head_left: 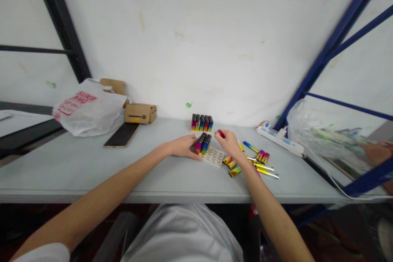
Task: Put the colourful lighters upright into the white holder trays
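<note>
My left hand (186,146) grips the left end of a small white tray (215,156) with rows of round-cornered slots, thumb at its front edge. Shiny multicoloured lighters (203,145) with dark tops stand upright in the tray's left part; the slots on its right part are bare. Just above and right of those lighters, my right hand (229,141) is closed on a red lighter (221,133), which mostly hides inside the fingers. Loose lighters in gold, yellow, pink and blue (251,146) lie on the table around my right forearm.
Behind stands another block of upright lighters (202,123) against the wall. A phone (123,134), a cardboard box (140,113) and a white plastic bag (89,106) lie at left. A power strip (280,139) sits at right, by a blue frame; another person's hand (376,152) shows beyond.
</note>
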Demonstrator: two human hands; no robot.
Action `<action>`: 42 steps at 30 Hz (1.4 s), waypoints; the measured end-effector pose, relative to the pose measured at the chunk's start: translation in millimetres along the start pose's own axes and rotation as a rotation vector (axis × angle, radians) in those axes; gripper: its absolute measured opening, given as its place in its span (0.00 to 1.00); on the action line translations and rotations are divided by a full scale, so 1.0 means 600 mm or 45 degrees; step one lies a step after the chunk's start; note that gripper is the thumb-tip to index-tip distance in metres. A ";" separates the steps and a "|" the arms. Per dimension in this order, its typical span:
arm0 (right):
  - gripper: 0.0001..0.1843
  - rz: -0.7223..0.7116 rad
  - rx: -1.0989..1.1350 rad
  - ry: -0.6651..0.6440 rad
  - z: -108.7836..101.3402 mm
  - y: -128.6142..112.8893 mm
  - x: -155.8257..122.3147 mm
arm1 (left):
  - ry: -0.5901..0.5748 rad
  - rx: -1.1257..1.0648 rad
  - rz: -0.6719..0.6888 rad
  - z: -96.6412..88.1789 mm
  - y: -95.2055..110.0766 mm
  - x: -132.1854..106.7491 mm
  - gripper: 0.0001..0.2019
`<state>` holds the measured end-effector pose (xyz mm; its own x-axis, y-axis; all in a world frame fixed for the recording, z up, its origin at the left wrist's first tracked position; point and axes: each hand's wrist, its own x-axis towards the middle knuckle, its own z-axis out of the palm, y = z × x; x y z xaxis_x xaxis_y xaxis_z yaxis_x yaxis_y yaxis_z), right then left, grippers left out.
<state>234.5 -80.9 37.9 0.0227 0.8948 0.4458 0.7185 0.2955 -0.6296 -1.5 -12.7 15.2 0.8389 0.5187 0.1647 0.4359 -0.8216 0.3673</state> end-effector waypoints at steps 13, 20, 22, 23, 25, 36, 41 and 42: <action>0.28 -0.224 0.235 -0.456 -0.038 -0.019 -0.006 | 0.004 -0.008 0.051 0.000 -0.001 0.003 0.35; 0.26 -0.293 -0.093 -0.459 -0.089 -0.050 -0.014 | -0.022 -0.046 0.075 0.003 -0.021 0.004 0.34; 0.24 -0.256 0.007 -0.567 -0.093 -0.057 -0.020 | -0.030 -0.071 0.086 0.001 -0.023 0.003 0.33; 0.23 -0.252 0.044 -0.629 -0.093 -0.058 -0.022 | -0.033 -0.083 0.095 0.000 -0.024 0.003 0.32; 0.24 -0.250 0.065 -0.739 -0.087 -0.060 -0.026 | -0.039 -0.103 0.113 -0.002 -0.025 0.002 0.31; 0.21 -0.237 -0.166 -0.754 -0.039 -0.058 -0.027 | 0.003 -0.118 0.110 -0.003 -0.021 0.000 0.32; 0.16 -0.140 -0.207 -0.754 -0.022 -0.070 -0.032 | 0.001 -0.101 0.084 -0.005 -0.014 -0.002 0.31; 0.17 -0.121 -0.240 -0.742 -0.019 -0.073 -0.033 | -0.003 -0.091 0.084 -0.006 -0.013 -0.002 0.31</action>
<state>210.7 -115.6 63.9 -0.3924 0.9189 0.0399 0.8104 0.3660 -0.4576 -7.1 -6.0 15.2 0.8660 0.4633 0.1884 0.3554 -0.8351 0.4199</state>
